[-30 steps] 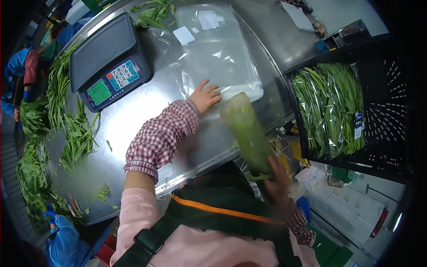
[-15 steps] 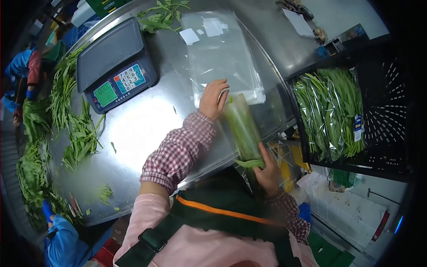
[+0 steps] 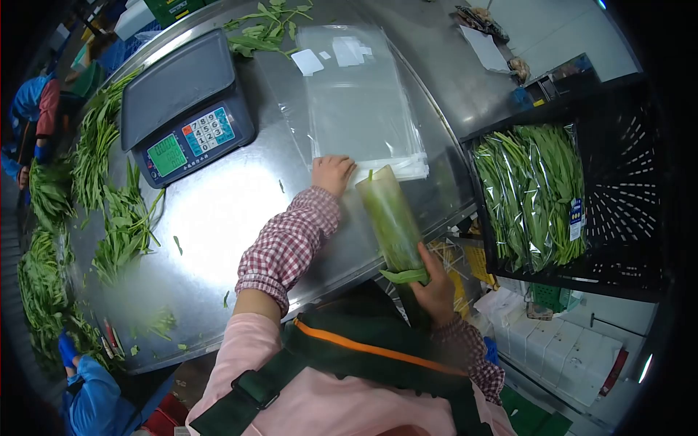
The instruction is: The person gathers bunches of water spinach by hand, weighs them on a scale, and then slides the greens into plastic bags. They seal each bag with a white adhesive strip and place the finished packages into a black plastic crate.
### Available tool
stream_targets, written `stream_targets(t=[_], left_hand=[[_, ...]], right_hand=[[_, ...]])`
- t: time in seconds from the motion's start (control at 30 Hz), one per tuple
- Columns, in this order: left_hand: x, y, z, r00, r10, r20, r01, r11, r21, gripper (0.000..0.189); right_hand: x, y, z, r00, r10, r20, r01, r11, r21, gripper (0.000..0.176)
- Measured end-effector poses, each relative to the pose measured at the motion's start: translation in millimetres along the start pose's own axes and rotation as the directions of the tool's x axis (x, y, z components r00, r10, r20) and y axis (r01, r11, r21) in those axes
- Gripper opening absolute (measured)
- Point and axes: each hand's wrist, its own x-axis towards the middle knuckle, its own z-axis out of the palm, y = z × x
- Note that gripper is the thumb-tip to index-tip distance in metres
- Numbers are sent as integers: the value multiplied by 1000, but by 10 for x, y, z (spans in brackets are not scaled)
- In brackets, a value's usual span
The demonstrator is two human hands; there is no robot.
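A stack of clear plastic bags [image 3: 363,116] lies flat on the metal table. My left hand [image 3: 333,174] is at the near left corner of the stack, fingers bent and pressed together on the bag edge. My right hand [image 3: 435,287] grips the lower end of a translucent tube [image 3: 392,218] with leafy greens inside. The tube is tilted, its upper rim close to the bags and just right of my left hand. A few green leaves [image 3: 404,276] stick out at its lower end, beside my right fingers.
A digital scale [image 3: 182,102] stands at the left, with loose greens [image 3: 94,167] beyond it. White labels [image 3: 307,62] lie on the bags. At the right, a black crate [image 3: 618,280] holds bagged greens [image 3: 531,196]. Co-workers' blue sleeves [image 3: 102,400] show at the left.
My left hand has moved down and left, from above the tube's rim to the bags' near left corner. The tube stays in my right hand. The view has shifted slightly.
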Motion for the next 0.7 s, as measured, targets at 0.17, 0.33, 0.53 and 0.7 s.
stream_targets(t=[0.17, 0.33, 0.53, 0.7], left_hand=[[204, 512, -384, 976, -72, -207, 45, 990, -131, 15], [199, 591, -496, 931, 351, -101, -364, 915, -171, 24], [194, 823, -668, 829, 543, -136, -560, 800, -217, 33], [-147, 559, -834, 962, 92, -258, -158, 956, -247, 28]], right_hand=[[98, -126, -9, 1000, 14, 4, -14, 1000, -3, 66], [240, -224, -91, 999, -54, -7, 54, 998, 22, 65], [730, -282, 123, 992, -119, 39, 119, 993, -5, 71], [1307, -498, 719, 983, -134, -127, 166, 946, 280, 72]])
